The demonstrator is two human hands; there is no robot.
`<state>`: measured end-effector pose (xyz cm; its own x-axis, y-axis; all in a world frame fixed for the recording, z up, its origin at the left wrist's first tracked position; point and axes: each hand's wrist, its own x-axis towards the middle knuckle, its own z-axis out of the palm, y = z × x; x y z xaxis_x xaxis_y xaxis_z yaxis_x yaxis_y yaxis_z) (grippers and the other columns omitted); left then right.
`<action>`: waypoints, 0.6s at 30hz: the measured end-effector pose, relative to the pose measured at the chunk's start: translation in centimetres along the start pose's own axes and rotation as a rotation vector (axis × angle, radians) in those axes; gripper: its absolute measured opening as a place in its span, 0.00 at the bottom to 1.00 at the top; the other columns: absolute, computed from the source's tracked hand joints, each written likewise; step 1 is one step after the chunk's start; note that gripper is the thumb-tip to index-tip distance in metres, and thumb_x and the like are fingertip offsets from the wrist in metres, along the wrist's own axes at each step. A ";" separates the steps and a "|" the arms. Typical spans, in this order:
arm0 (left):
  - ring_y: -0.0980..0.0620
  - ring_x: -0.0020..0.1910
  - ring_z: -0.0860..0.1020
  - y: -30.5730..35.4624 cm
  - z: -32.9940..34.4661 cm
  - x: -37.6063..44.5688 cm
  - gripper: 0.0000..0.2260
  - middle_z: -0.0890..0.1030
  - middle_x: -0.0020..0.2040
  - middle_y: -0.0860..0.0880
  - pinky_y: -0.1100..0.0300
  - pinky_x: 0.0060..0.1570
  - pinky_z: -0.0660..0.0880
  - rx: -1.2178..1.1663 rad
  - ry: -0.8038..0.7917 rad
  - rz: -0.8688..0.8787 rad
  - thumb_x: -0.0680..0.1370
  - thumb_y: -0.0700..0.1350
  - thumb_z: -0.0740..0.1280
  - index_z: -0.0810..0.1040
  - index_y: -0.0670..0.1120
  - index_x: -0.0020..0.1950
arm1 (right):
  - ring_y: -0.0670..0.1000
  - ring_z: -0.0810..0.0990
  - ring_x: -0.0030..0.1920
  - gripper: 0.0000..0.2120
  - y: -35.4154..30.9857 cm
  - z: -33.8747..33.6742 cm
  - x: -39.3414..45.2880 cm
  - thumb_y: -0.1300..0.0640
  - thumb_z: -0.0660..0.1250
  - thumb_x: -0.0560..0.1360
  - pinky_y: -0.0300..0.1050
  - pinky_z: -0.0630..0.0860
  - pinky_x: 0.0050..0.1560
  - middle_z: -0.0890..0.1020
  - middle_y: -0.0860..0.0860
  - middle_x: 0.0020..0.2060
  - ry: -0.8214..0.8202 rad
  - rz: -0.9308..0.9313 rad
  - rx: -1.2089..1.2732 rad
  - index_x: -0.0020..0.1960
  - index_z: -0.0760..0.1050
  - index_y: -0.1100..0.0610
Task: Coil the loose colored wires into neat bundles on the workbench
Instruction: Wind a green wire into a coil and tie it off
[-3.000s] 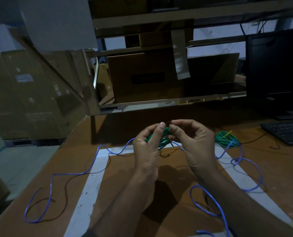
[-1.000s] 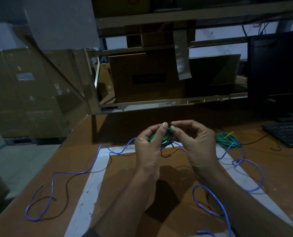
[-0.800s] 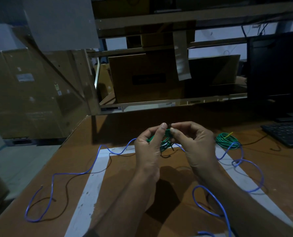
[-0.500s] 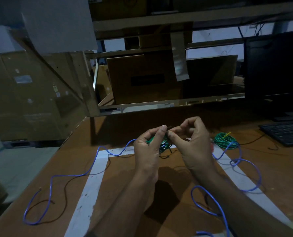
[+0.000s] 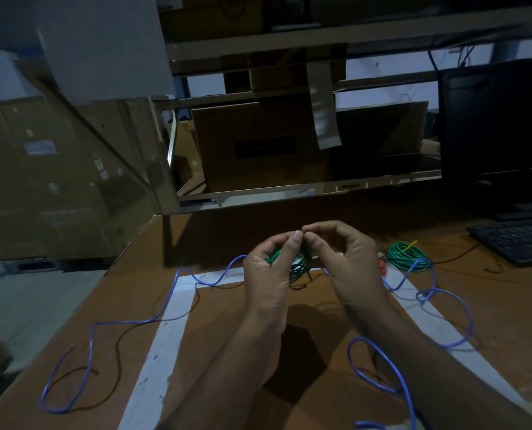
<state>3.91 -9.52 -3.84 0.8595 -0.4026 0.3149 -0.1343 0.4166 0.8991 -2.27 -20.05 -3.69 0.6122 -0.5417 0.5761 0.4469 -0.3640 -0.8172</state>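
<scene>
Two surfaces dominated what was seen: the brown wooden workbench [image 5: 491,305], marked with a frame of pale tape, and the stacked brown cardboard cartons [image 5: 252,144] behind it. A dark monitor [image 5: 500,119] and a black keyboard [image 5: 519,240] were placed at the far right. A long loose blue wire [image 5: 168,305] was strewn in slack curves across the bench from the left edge to the right, not yet coiled. A finished green wire coil with a yellow end [image 5: 406,254] was laid near the keyboard.

A small green wire bundle [image 5: 297,268] was held above the bench, between the two hands. The step in hand was judged to be the securing of this bundle. It would be done well if the loops were kept pinched flat and even while the free end was wrapped tightly round them and tucked in, so that nothing could spring loose when set down.

The left hand [image 5: 271,274] was curled round the bundle, its thumb raised along the front. The right hand [image 5: 345,265] was curled as well, thumb and forefinger brought together in a pinch at the top of the bundle, apparently on the wire's end, though the end itself was too small to be made out.
</scene>
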 end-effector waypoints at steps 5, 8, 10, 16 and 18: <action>0.52 0.50 0.84 0.0 0.0 0.0 0.07 0.86 0.51 0.46 0.62 0.46 0.81 -0.021 -0.021 -0.016 0.79 0.46 0.72 0.86 0.45 0.53 | 0.44 0.82 0.50 0.04 0.0 0.0 0.0 0.58 0.66 0.82 0.40 0.81 0.40 0.81 0.47 0.49 -0.022 -0.018 -0.058 0.55 0.77 0.52; 0.48 0.53 0.84 -0.2 -0.2 0.2 0.06 0.87 0.50 0.46 0.54 0.50 0.81 -0.009 0.004 -0.050 0.78 0.47 0.73 0.86 0.46 0.51 | 0.44 0.81 0.50 0.04 0.1 0.1 0.1 0.58 0.62 0.83 0.39 0.80 0.39 0.80 0.51 0.51 -0.008 0.013 -0.026 0.56 0.74 0.52; 0.48 0.51 0.84 -0.2 -0.4 0.6 0.04 0.87 0.47 0.48 0.53 0.49 0.80 0.000 0.041 -0.083 0.78 0.47 0.74 0.86 0.47 0.48 | 0.45 0.82 0.51 0.05 0.1 0.2 0.3 0.58 0.60 0.84 0.40 0.81 0.40 0.80 0.51 0.51 0.024 0.050 0.017 0.55 0.73 0.51; 0.63 0.36 0.80 -0.3 -0.5 1.2 0.05 0.84 0.37 0.56 0.61 0.43 0.74 -0.068 0.072 -0.135 0.76 0.47 0.75 0.83 0.47 0.48 | 0.48 0.84 0.51 0.07 -0.4 0.5 0.5 0.61 0.55 0.86 0.39 0.80 0.42 0.85 0.51 0.50 0.116 0.232 0.316 0.54 0.71 0.55; 0.61 0.35 0.77 -0.4 -0.6 1.2 0.07 0.83 0.36 0.56 0.60 0.44 0.74 -0.082 0.048 -0.129 0.74 0.49 0.76 0.84 0.48 0.47 | 0.47 0.86 0.47 0.07 -0.8 0.4 0.6 0.62 0.54 0.86 0.38 0.81 0.43 0.86 0.50 0.43 0.103 0.299 0.489 0.54 0.70 0.57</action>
<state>5.33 -9.72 -4.02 0.8900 -0.4183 0.1816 0.0176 0.4295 0.9029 -2.03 -19.81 -2.68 0.7024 -0.6472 0.2964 0.5283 0.1950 -0.8263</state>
